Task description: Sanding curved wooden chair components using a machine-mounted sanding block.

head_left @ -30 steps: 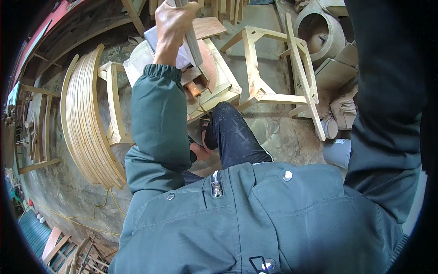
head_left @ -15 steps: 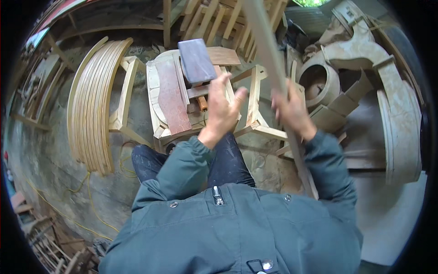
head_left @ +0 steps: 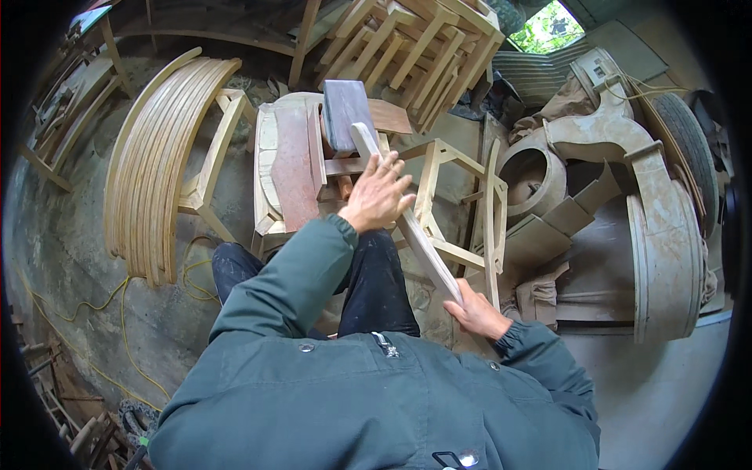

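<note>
A long pale wooden slat (head_left: 429, 258) with a rounded far end slants across in front of me. Its far end overlaps the near right corner of a purple-grey rectangular block (head_left: 347, 113); whether they touch I cannot tell. My right hand (head_left: 479, 308) is closed round the slat near its close end. Across the slat's far half lies my left hand (head_left: 376, 194), palm down, with its fingers stretched and spread. Beneath the block are wooden pieces, among them a reddish-brown board (head_left: 296, 168), and an orange-brown cylindrical part (head_left: 345, 186) partly hidden by my left hand.
Curved slats (head_left: 160, 168) stand bundled on the left beside a pale wooden frame (head_left: 215, 157). Right of my knees is another frame (head_left: 429, 184) with a thin curved slat (head_left: 491, 227) upright by it. Stacked frames (head_left: 415, 55) lie behind; a large carved piece (head_left: 666, 204) stands far right.
The slat has swung down from steeply raised on the right to a diagonal in front of the block. My right hand has come nearer my body; my left hand now lies over the slat.
</note>
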Demonstrator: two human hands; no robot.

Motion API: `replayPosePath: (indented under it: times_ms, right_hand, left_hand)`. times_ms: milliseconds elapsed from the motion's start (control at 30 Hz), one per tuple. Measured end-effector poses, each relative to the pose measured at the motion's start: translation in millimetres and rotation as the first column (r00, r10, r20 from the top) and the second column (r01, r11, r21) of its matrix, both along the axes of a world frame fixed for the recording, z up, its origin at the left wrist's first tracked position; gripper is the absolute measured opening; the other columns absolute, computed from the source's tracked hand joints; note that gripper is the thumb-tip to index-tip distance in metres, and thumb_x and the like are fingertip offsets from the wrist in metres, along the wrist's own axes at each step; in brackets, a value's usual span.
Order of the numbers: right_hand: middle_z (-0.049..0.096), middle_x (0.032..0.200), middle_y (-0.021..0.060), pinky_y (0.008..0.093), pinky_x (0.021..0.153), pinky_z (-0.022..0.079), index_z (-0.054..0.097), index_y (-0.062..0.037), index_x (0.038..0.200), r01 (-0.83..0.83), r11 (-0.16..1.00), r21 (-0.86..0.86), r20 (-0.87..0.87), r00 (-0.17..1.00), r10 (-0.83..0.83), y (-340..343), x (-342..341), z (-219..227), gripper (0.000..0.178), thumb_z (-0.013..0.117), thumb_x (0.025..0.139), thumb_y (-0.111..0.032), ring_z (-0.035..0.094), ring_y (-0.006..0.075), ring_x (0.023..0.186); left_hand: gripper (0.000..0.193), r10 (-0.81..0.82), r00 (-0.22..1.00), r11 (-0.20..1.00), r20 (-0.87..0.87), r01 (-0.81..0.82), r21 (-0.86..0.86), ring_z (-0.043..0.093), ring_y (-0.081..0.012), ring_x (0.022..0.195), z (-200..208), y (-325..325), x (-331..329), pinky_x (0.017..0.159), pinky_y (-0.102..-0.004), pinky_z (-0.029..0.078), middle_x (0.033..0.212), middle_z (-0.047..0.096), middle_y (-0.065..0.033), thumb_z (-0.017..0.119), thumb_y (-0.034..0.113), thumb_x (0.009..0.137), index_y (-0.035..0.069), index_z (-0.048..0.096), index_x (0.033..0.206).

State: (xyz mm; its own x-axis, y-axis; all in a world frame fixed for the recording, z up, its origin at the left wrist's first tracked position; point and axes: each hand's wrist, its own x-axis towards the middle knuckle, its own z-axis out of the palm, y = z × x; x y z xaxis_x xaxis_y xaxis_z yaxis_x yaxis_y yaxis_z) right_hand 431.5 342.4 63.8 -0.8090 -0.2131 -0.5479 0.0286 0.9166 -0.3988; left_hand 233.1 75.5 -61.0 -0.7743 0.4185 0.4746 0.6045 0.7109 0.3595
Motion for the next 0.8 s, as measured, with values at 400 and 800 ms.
replayPosePath:
  times_ms: [400, 800]
  right_hand:
    - [0.068, 0.099, 0.0315, 0.0508, 0.071, 0.058, 0.04, 0.0003, 0.126, -0.032, 0.988, 0.149, 0.107, 0.994, 0.016, -73, -143, 25, 0.042, 0.064, 0.102, -0.026, 0.073, 0.0409, 0.08]
    - [0.066, 0.093, 0.023, 0.0395, 0.062, 0.059, 0.041, -0.0017, 0.127, -0.233, 0.962, 0.144, 0.0, 0.972, 0.236, -8, -101, 39, 0.049, 0.069, 0.088, -0.011, 0.072, 0.0271, 0.071]
  left_hand:
    - [0.061, 0.1, 0.994, 0.993, -0.046, -0.097, 0.065, 0.04, -0.0335, 0.15, -2, -67, -128, 0.127, -0.0529, 0.021, 0.156, 0.049, -0.0202, 0.049, 0.045, 0.104, 0.0, 0.056, 0.145]
    - [0.096, -0.11, 0.987, 0.989, 0.121, 0.12, -0.084, 0.048, -0.0387, 0.14, 26, -43, -78, 0.128, -0.0583, 0.015, 0.131, 0.062, -0.0247, 0.036, 0.084, 0.097, -0.002, 0.066, 0.128]
